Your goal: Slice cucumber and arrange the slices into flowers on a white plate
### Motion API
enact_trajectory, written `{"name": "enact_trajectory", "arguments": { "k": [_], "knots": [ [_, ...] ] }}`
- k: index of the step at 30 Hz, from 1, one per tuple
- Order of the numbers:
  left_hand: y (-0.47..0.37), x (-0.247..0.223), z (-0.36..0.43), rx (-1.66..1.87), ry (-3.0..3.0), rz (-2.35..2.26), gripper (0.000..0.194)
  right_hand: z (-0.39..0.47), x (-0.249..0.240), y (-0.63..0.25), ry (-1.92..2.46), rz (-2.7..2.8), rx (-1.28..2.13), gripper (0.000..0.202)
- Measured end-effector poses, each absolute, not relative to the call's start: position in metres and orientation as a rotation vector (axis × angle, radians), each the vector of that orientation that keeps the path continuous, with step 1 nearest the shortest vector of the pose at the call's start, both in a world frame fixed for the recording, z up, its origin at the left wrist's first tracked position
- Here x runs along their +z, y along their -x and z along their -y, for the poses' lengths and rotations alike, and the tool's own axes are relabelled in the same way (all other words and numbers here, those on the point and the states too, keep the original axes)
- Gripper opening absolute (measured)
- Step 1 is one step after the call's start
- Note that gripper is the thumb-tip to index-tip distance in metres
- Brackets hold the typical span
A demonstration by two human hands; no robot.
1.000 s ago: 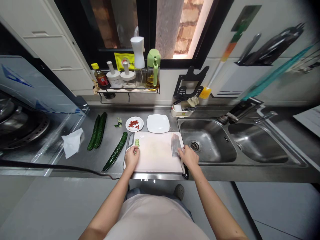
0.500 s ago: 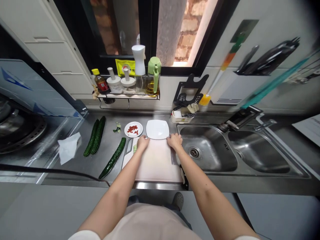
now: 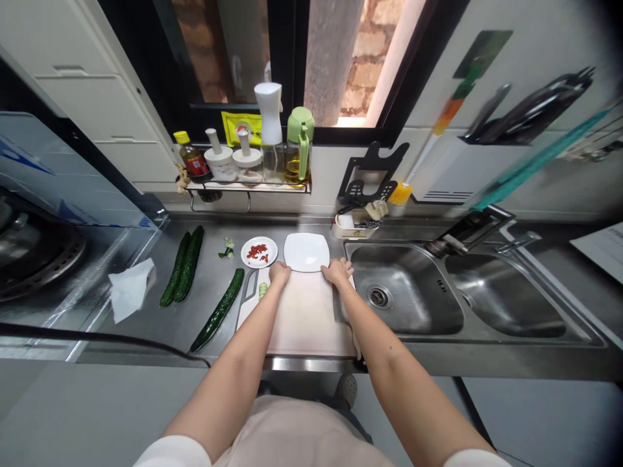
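Note:
A white square plate with rounded corners (image 3: 306, 251) lies flat at the far end of the pale cutting board (image 3: 311, 318). At its near left corner is my left hand (image 3: 279, 274), thumb against the rim and fingers bunched together. My right hand (image 3: 339, 271) has its thumb at the near right corner, the other fingers spread toward the sink. Cut cucumber slices (image 3: 263, 289) rest on the board beside my left wrist. A small round plate (image 3: 257, 263) of chopped red pieces stands to the left. Something dark at the board's right edge is mostly hidden by my right forearm.
One cucumber (image 3: 218, 311) lies left of the board, with two more cucumbers (image 3: 183, 267) farther left, near green scraps (image 3: 226, 249) and a white tissue (image 3: 131, 288). A double sink (image 3: 403, 285) is on the right. Bottles fill the wall rack (image 3: 250, 187).
The white plate stays in nearly the same place, with both hands at its corners. The fingers of my right hand spread slightly more. My view shifts a little.

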State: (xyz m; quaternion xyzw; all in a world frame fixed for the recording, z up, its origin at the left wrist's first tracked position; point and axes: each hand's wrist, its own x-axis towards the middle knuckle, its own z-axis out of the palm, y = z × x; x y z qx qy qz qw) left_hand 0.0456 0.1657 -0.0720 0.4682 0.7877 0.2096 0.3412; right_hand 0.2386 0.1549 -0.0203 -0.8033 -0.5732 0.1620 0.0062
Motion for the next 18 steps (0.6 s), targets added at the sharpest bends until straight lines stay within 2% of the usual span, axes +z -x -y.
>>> {"name": "enact_trajectory", "arguments": {
  "k": [9, 18],
  "knots": [
    [-0.045, -0.060, -0.147, 0.604, -1.175, -2.016, 0.018, -0.142, -0.013, -0.244, 2.438, 1.639, 0.644, 0.032],
    [-0.026, -0.043, -0.062, 0.778, -1.170, -1.867, 0.013, -0.066, -0.018, -0.241, 2.160, 1.587, 0.546, 0.029]
  ]
}}
